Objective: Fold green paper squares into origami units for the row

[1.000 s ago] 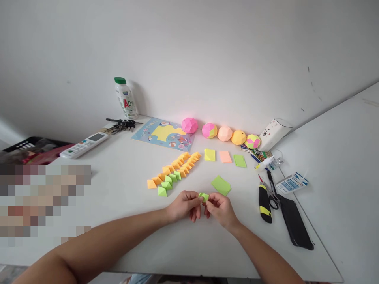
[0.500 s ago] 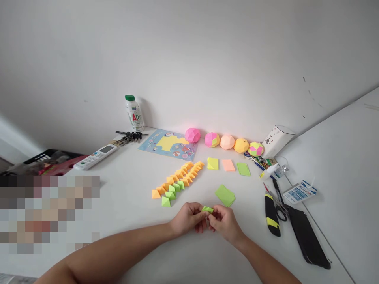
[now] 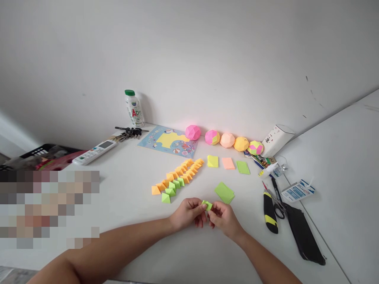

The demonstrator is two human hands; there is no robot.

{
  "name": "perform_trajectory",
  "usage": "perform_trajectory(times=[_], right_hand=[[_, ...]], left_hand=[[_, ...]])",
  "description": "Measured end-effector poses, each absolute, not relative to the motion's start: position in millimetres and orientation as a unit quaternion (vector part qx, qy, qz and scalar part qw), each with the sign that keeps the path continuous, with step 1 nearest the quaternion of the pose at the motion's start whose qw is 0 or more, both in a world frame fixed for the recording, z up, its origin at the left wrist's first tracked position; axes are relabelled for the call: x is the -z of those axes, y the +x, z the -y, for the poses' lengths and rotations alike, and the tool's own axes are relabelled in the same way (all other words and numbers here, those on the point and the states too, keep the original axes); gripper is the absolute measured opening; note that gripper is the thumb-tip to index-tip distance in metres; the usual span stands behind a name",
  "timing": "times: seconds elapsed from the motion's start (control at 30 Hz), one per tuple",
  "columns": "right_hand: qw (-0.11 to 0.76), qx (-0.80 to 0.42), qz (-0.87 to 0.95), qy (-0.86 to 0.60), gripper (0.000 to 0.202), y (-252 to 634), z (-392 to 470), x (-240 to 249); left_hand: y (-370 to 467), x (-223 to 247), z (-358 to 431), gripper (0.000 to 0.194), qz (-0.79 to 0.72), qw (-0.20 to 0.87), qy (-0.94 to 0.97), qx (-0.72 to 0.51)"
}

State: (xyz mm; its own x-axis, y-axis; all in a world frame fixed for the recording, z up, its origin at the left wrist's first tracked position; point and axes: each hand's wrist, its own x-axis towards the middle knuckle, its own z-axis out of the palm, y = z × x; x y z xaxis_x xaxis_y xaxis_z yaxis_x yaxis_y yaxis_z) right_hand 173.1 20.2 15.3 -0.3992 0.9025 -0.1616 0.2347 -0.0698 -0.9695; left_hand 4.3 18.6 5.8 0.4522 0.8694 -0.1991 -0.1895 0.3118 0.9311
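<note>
Between my two hands, above the near part of the white table, is a small folded piece of green paper [image 3: 207,205]. My left hand [image 3: 190,213] pinches its left side between thumb and fingers. On the other side, my right hand [image 3: 224,219] grips the right edge with closed fingertips. Just beyond my right hand lie loose green paper sheets [image 3: 224,192]. To the far left of the hands stand two slanting rows of folded paper units, orange ones [image 3: 177,171] and several green ones [image 3: 170,192].
Along the wall sit faceted paper balls, including a pink one [image 3: 192,132]. Yellow [image 3: 212,161], peach [image 3: 228,163] and green [image 3: 243,167] paper stacks lie before them. A cutter [image 3: 270,213], scissors [image 3: 279,211] and black pouch [image 3: 304,232] are at right; a remote [image 3: 94,152] and bottle [image 3: 134,108] at left.
The green paper has turned so more of its flat face shows, still held in both hands. My fingers have shifted slightly on it, and the view has tilted a little.
</note>
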Motion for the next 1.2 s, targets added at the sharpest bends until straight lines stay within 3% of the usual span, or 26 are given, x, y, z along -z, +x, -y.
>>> perform_trajectory(times=[0.43,0.73,0.9,1.2], right_hand=[[0.289,-0.582,0.624,-0.433,0.022,174.6,-20.3,-19.7],[0.342,-0.442,0.691,-0.458,0.013,173.1,-19.5,-15.4],[0.382,-0.394,0.734,-0.4,0.006,173.6,-20.2,-14.9],[0.352,-0.29,0.813,-0.362,0.015,177.4,-21.4,-11.1]], left_hand=[[2.1,-0.8,-21.5,0.041,-0.337,0.749,0.433,-0.372],[-0.3,-3.1,-26.0,0.038,-0.329,0.759,0.398,-0.397],[-0.9,-2.6,-25.7,0.036,-0.328,0.756,0.401,-0.4],[2.5,-1.4,-25.8,0.038,-0.369,0.718,0.438,-0.396]])
